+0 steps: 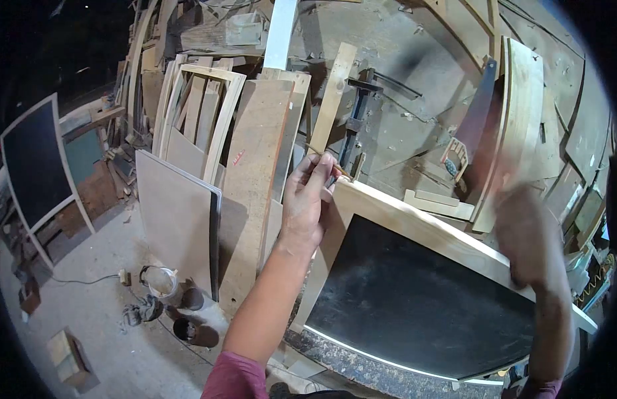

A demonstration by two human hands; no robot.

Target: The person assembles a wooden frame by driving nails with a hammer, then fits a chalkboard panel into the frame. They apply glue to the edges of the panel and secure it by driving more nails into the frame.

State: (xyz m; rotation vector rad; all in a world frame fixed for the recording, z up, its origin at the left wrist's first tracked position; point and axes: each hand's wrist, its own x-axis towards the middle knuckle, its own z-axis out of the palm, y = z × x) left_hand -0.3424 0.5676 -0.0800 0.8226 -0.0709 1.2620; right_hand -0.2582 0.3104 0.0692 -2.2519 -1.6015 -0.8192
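My left hand (309, 196) pinches a thin brown stick (339, 172) between thumb and fingertips, its lower end at the top left corner of a pale wooden frame (414, 223). A dark panel (414, 299) is set inside this frame, which leans tilted in front of me. Over the frame's right part, my right hand (529, 233) is smeared by motion and looks closed round a handle. A dark blurred head and a reddish streak above it look like a swung hammer (414, 58). The stick's exact kind is too small to tell.
A handsaw (476, 110) and a curved wooden piece (517, 113) stand at the right. A clamp (355, 123) lies behind the frame. Boards (258, 166) lean in the middle. Another framed dark panel (34, 159), a bucket (160, 282) and a wood block (68, 357) are left.
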